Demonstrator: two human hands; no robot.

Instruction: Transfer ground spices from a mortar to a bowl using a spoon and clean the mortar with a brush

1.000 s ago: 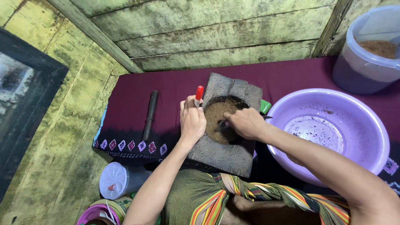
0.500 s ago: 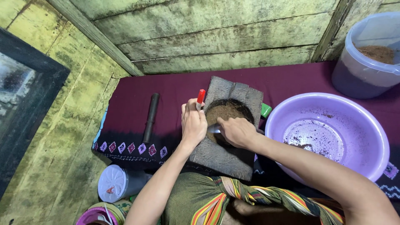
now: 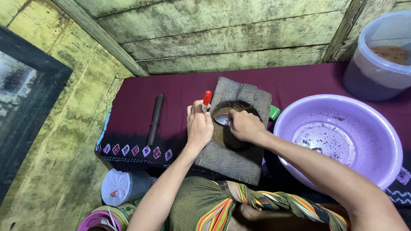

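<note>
A grey wooden block (image 3: 233,160) with a round hollow full of brown powder (image 3: 222,137) lies on a maroon cloth (image 3: 171,92). My left hand (image 3: 199,124) rests on the block's left side and grips a red-capped marker-like tool (image 3: 206,99) upright. My right hand (image 3: 244,125) is over the hollow and holds a metal spoon (image 3: 222,119), its bowl pointing left toward my left hand.
A lilac basin (image 3: 338,137) with powder traces sits right of the block. A clear tub (image 3: 379,60) of brown powder stands far right. A dark rod (image 3: 155,119) lies left. A white lidded jar (image 3: 122,187) is below the cloth. Wooden wall behind.
My right hand has shifted left across the hollow, bringing the spoon's bowl up near my left hand. The left hand stays on the block with the red-capped tool.
</note>
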